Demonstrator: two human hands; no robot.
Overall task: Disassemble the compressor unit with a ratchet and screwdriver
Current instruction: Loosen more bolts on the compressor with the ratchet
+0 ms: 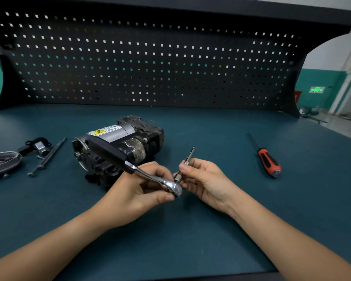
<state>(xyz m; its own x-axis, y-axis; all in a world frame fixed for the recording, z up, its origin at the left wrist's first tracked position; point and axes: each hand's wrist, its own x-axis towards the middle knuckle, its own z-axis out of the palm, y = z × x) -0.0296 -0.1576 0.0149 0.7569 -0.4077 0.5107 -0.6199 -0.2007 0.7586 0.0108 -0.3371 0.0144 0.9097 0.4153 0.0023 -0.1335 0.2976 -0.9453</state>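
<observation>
- Teal table (211, 230): bears everything.
- Black-and-silver cylindrical compressor unit (118, 138): lying just beyond the left hand (134, 191).
- Chrome, black-handled ratchet (150, 176): head gripped by curled left fingers (162, 197).
- Red-and-black screwdriver (268, 161): well right of the right hand (203, 177).
- Slim metal bit shaft (187, 159): pinched by right fingers (187, 166), at ratchet head.

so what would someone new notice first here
The eye goes to the two hands meeting at the middle front: the left hand grips a ratchet near its head, while the right hand pinches a thin metal bit at that head. Just behind them lies the grimy compressor unit with a yellow warning label. Off to the right, a red-and-black screwdriver lies alone on the blue-green bench top.
</observation>
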